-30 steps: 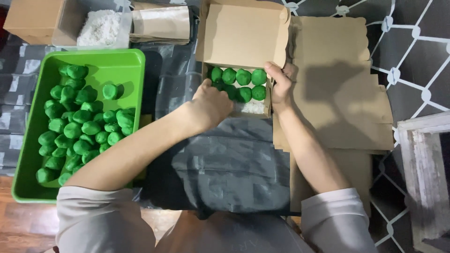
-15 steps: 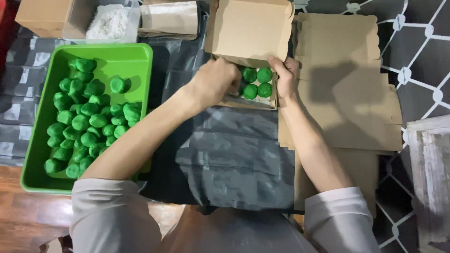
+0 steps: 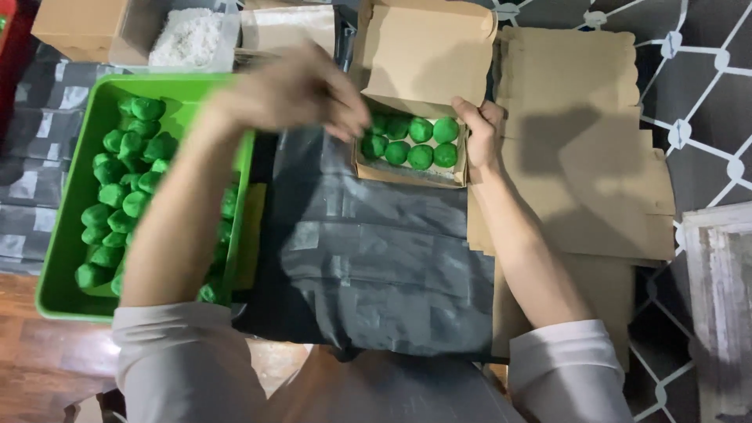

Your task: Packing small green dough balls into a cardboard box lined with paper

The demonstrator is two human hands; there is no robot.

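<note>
A small open cardboard box (image 3: 407,174) sits on a dark plastic sheet (image 3: 368,258), with several green balls (image 3: 421,142) inside and its lid standing up behind. My right hand (image 3: 479,135) grips the box's right wall. My left hand (image 3: 294,90) hovers blurred between the box and a green tray (image 3: 66,235), fingers loosely curled with nothing visible in them. The tray at the left holds many more green balls (image 3: 129,164), partly hidden by my left forearm.
Flat cardboard blanks (image 3: 583,157) are stacked to the right of the box. At the top left stand a brown carton (image 3: 74,27) and a clear container of white filling (image 3: 192,35). A pale wooden frame (image 3: 721,298) lies at the right edge.
My left hand has lifted out of the small box and swung left toward the green tray. The right hand stays on the box's right side.
</note>
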